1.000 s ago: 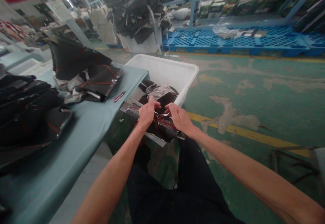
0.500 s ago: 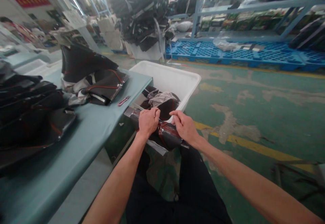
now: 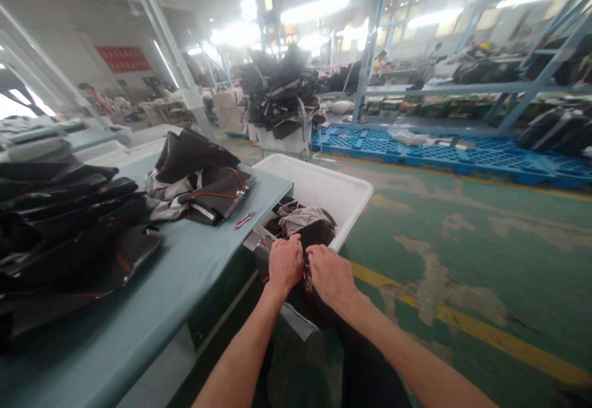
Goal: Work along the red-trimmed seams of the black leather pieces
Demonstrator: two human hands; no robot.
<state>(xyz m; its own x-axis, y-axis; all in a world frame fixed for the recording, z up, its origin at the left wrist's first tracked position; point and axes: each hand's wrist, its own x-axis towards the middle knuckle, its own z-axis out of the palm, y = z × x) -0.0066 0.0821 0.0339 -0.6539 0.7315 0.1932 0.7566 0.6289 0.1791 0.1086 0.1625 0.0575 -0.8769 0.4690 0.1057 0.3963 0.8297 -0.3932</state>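
My left hand (image 3: 285, 265) and right hand (image 3: 330, 275) are both closed over the black fabric piece with red trim (image 3: 311, 302), on the near side of the white bin (image 3: 345, 201); my fingertips are hidden, so I can't tell how hard I pinch. With my hands this close, I'd judge it best to keep the stretch between them even and flat. Grey cloth (image 3: 308, 216) lies inside the bin; pink-handled snips (image 3: 245, 220) lie left of it.

Head-worn view, looking forward and down
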